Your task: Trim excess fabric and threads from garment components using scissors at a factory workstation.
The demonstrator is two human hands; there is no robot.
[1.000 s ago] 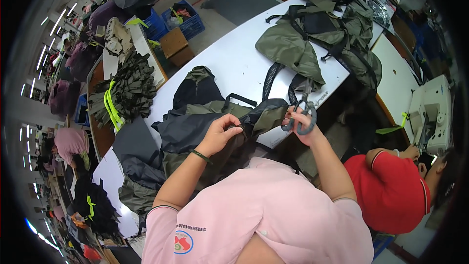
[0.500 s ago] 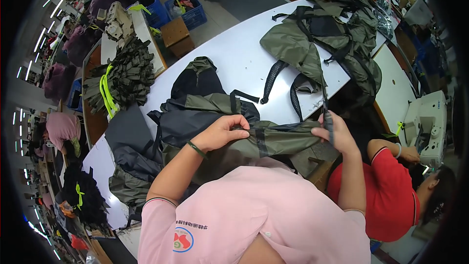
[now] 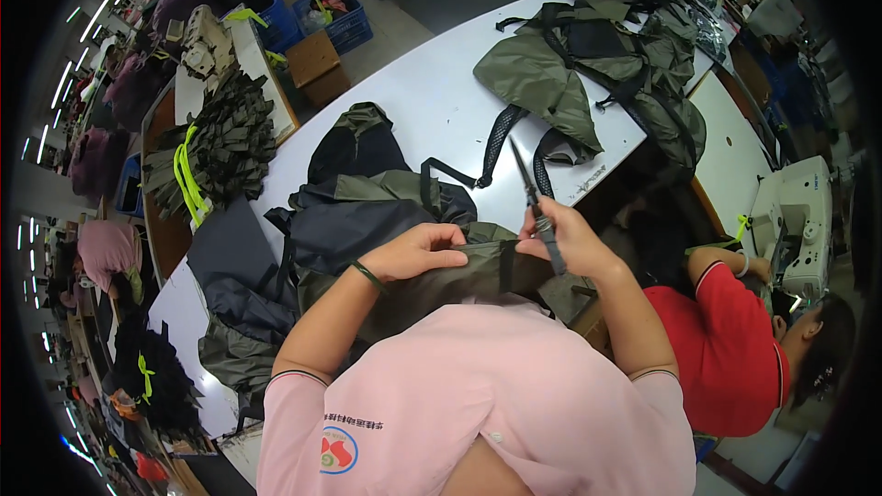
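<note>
Left hand [image 3: 418,253] pinching edge of green cloth [image 3: 480,271]. Right hand [image 3: 574,241] gripping scissors [image 3: 530,186], blades pointing away from body. Cloth between hands, at near side of desk [image 3: 432,110].

White tabletop [image 3: 432,92], bright ceiling tubes [image 3: 62,83] at left, pale floor [image 3: 395,32] beyond

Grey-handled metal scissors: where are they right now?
Right of centre in the head view, the scissors are in the person's right hand, pointing up the picture between two black mesh straps, seen against the white tabletop.
</note>
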